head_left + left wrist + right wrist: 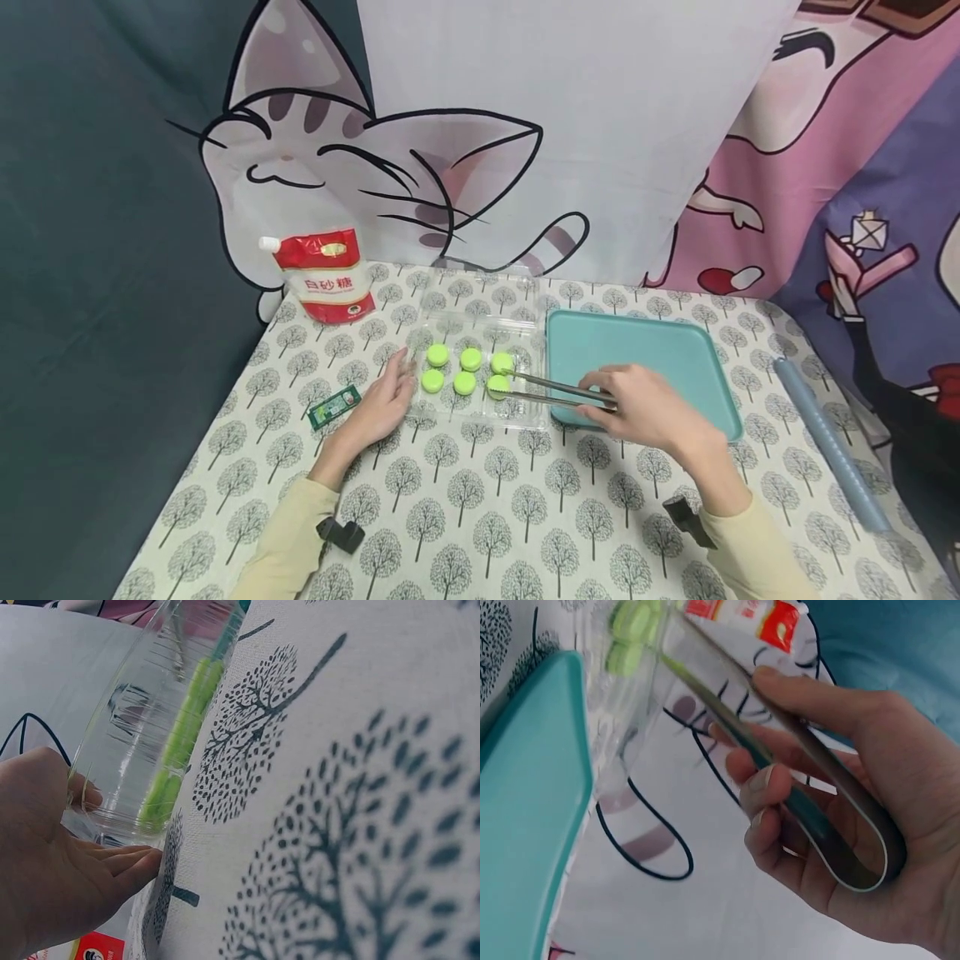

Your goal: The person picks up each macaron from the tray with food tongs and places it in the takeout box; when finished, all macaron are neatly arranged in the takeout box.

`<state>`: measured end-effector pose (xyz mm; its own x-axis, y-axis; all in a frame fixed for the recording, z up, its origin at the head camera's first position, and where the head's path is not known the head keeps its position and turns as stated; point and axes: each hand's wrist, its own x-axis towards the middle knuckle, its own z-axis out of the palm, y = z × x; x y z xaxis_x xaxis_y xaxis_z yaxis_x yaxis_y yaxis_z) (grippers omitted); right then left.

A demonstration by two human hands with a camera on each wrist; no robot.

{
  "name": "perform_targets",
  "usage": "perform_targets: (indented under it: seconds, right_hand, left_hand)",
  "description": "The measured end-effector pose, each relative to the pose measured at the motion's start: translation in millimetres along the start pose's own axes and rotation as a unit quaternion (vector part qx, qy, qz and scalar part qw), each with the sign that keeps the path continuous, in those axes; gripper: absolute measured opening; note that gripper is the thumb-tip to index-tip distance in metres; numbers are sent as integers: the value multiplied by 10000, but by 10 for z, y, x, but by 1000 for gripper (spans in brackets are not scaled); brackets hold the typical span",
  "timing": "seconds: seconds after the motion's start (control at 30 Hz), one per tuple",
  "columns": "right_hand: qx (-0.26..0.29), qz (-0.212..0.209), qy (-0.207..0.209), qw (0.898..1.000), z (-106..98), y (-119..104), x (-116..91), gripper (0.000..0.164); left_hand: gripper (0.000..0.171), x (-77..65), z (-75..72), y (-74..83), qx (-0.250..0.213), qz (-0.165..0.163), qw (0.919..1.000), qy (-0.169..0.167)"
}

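Note:
Several light green macarons sit in two rows in a clear plastic box, its lid folded back behind. My left hand holds the box's left side; the left wrist view shows the thumb at its clear wall and the other fingers low beside it. In my right hand are metal tongs, gripped between thumb and fingers, arms apart. Their tips reach the right end of the box, overlapping the near right macaron, one tip lying between it and the far right macaron.
A teal tray lies right of the box, under my right hand. A red and white sugar pouch stands at the back left. Near my left hand lies a small green packet. A blue rod lies along the right side.

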<state>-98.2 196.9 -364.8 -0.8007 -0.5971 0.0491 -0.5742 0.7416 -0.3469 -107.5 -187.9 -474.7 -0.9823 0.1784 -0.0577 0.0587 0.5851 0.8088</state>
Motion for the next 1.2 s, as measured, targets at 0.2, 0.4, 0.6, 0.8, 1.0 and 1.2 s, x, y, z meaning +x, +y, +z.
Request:
perform_targets:
  seconds: [0.2,0.4,0.6,0.8,1.0,1.2]
  right_hand:
    - [327,-44,792,9963,-65,146,-178,26]
    - [157,210,1928,9809,-74,398,-414,31]
    - [-152,992,2380,9661,-92,632,-668,35]
    - [-341,2016,2696,9410,-50,884,-963,32]
    - [-393,3157,2432,9163,-1,1118,-1305,45]
    - [-289,4031,1893,8949,39,1336,-1529,60]
  left_hand:
    - [63,-9,-1,15,-24,5,10000,11]
    - [64,-14,-12,11,-24,-30,10000,23]
    - [63,-13,-15,-7,-3,-30,10000,25]
    - [63,-5,5,-2,-15,1,10000,-17]
    - [64,-2,13,5,-35,-1,10000,-61]
    - [63,1,1,-3,-54,-2,10000,-30]
